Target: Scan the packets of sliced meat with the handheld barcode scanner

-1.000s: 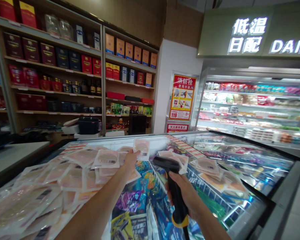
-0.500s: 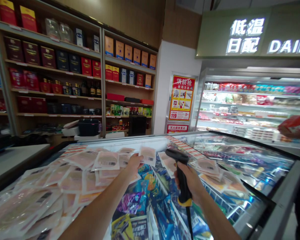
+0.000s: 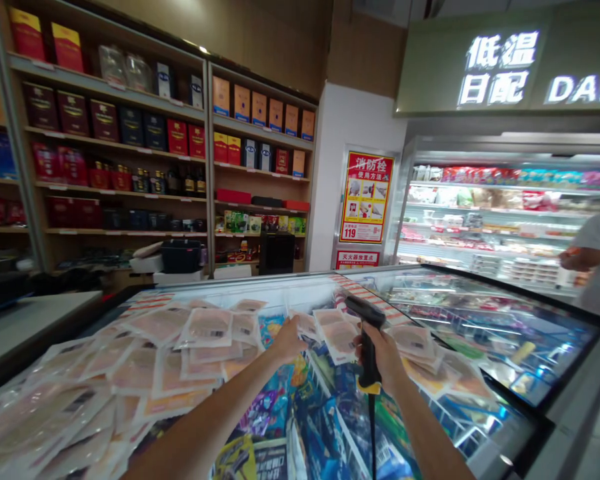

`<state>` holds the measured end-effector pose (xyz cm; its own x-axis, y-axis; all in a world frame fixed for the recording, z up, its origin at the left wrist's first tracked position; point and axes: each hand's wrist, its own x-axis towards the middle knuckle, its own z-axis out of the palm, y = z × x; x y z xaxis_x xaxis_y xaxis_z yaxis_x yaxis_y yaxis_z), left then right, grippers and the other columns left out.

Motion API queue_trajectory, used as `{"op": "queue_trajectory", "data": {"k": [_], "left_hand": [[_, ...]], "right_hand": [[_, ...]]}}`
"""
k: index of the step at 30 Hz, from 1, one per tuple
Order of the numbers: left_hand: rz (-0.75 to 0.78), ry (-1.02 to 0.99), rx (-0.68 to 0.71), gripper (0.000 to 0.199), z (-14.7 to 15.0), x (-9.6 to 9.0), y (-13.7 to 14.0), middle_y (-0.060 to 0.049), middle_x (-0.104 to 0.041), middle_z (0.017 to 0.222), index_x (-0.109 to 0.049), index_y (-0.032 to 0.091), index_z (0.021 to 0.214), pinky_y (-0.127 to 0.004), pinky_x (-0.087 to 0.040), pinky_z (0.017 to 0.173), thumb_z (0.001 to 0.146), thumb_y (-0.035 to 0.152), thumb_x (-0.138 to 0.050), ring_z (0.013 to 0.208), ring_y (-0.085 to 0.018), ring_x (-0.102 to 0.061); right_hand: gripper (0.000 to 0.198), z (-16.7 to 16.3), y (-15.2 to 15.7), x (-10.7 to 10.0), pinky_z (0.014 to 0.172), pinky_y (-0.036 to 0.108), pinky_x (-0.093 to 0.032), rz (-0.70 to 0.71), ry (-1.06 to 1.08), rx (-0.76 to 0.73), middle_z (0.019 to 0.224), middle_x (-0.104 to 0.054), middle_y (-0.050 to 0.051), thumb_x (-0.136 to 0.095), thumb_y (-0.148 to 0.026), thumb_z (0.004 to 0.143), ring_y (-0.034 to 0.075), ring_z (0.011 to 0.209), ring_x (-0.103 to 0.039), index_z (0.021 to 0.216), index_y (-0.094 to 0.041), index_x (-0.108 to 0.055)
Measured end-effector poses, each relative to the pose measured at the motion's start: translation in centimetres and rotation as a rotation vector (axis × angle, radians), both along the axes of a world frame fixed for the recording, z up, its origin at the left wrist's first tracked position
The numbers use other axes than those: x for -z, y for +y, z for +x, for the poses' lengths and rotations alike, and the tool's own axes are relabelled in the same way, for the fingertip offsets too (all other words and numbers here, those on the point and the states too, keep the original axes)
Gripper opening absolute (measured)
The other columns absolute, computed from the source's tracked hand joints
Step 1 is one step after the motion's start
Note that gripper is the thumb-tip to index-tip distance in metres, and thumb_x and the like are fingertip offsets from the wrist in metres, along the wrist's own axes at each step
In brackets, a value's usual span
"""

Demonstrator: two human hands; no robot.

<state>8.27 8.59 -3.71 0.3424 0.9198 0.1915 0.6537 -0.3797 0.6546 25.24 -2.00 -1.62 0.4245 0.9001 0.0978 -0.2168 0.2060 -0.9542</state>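
Observation:
My left hand [image 3: 288, 340] reaches over the open part of a chest freezer, its fingers closed on the edge of a flat clear packet [image 3: 308, 325] with pale contents. That packet is partly hidden by the fingers. My right hand [image 3: 384, 353] grips a black and yellow barcode scanner [image 3: 369, 357], head up, its cord hanging down. Between the hands more flat packets [image 3: 336, 337] lie on the frozen goods. A large spread of similar packets [image 3: 145, 365] covers the left side, and a smaller pile [image 3: 414, 340] rests right of the scanner.
Blue and purple bags [image 3: 307, 427] fill the wire baskets of the freezer below my hands. A sliding glass lid [image 3: 490, 333] covers its right part. Boxed goods stand on shelves [image 3: 125, 143] behind. At the far right is a person [image 3: 597, 260] near the chilled display.
My left hand has moved right and slightly down with the packet, towards the packets in the middle. The scanner has shifted a little right. More of the person at the right shows.

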Motion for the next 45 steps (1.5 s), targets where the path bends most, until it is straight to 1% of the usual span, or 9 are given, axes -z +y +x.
{"op": "queue_trajectory", "data": {"k": [8,15,19,22,28,31,35,39,45], "left_hand": [[0.025,0.356,-0.080,0.061,2.5,1.2,-0.3,-0.016,-0.032,0.128,-0.034,0.015,0.120,-0.050,-0.016,0.092,0.067,0.042,-0.046,0.120,-0.031,-0.021],[0.075,0.003,-0.051,0.044,5.5,3.4,0.0,-0.014,-0.038,0.125,-0.051,0.022,0.103,-0.053,-0.001,0.093,0.062,0.035,-0.057,0.121,-0.033,-0.018],[0.024,-0.106,-0.027,0.041,6.5,2.5,-0.1,-0.009,-0.042,0.123,-0.053,0.025,0.098,-0.050,-0.004,0.095,0.058,0.029,-0.061,0.120,-0.030,-0.022],[-0.037,-0.142,0.036,0.048,3.5,-0.3,-1.4,-0.012,-0.045,0.119,-0.054,0.021,0.099,-0.042,-0.016,0.095,0.052,0.025,-0.065,0.116,-0.030,-0.030],[-0.113,-0.133,0.005,0.057,-10.2,-5.3,-9.2,-0.006,-0.052,0.113,-0.059,0.025,0.092,-0.032,-0.022,0.094,0.037,0.015,-0.071,0.110,-0.026,-0.039],[-0.160,-0.050,-0.069,0.061,-14.8,-4.9,-14.2,-0.004,-0.054,0.110,-0.059,0.029,0.094,-0.032,-0.025,0.092,0.036,0.014,-0.069,0.105,-0.026,-0.044],[-0.172,0.120,-0.239,0.061,-16.3,-2.5,-17.1,-0.006,-0.060,0.096,-0.061,0.028,0.084,-0.035,-0.032,0.083,0.026,0.011,-0.069,0.095,-0.031,-0.048],[-0.203,0.129,-0.136,0.036,-14.9,-1.0,-15.6,0.000,-0.061,0.071,-0.060,0.023,0.068,-0.026,-0.036,0.061,0.033,0.017,-0.067,0.068,-0.023,-0.054],[-0.181,-0.194,-0.059,0.003,-10.4,-0.9,-8.8,0.005,-0.052,0.048,-0.055,0.017,0.053,-0.018,-0.030,0.047,0.053,0.016,-0.052,0.052,-0.012,-0.048]], "right_hand": [[0.030,0.5,-0.5,-0.1,0.031,0.020,-0.037,0.018,0.030,0.071,0.052,-0.053,-0.003,-0.057,-0.040,0.061,0.009,0.036,-0.047,0.075,-0.015,-0.048],[0.028,0.7,-0.6,0.1,0.031,0.019,-0.037,0.023,0.060,0.076,0.052,-0.053,-0.004,-0.056,-0.040,0.063,0.009,0.037,-0.048,0.073,-0.016,-0.047],[0.029,0.5,-0.3,0.7,0.031,0.018,-0.036,0.025,0.008,0.069,0.052,-0.052,-0.003,-0.056,-0.043,0.063,0.008,0.036,-0.047,0.071,-0.015,-0.048],[0.031,0.3,-0.2,0.9,0.030,0.019,-0.037,-0.009,-0.013,0.035,0.052,-0.052,-0.002,-0.056,-0.044,0.062,0.008,0.036,-0.047,0.068,-0.015,-0.048],[0.031,-1.1,-0.8,0.3,0.030,0.021,-0.037,-0.066,-0.050,-0.025,0.051,-0.053,-0.002,-0.056,-0.044,0.061,0.009,0.035,-0.046,0.064,-0.015,-0.047],[0.030,-2.0,-1.2,0.1,0.030,0.020,-0.036,-0.056,-0.049,-0.080,0.051,-0.053,-0.002,-0.056,-0.043,0.062,0.009,0.035,-0.047,0.066,-0.015,-0.048],[0.031,-2.9,-1.2,0.4,0.028,0.020,-0.035,-0.085,-0.005,-0.115,0.050,-0.053,-0.003,-0.058,-0.042,0.059,0.010,0.033,-0.046,0.069,-0.016,-0.047],[0.030,-3.3,-1.3,0.7,0.027,0.020,-0.033,-0.080,0.013,-0.108,0.051,-0.054,-0.003,-0.058,-0.042,0.059,0.009,0.033,-0.046,0.068,-0.016,-0.047],[0.036,-3.3,-1.7,0.5,0.030,0.021,-0.037,-0.086,0.058,-0.126,0.050,-0.055,-0.002,-0.059,-0.043,0.057,0.011,0.034,-0.048,0.077,-0.015,-0.052]]}}
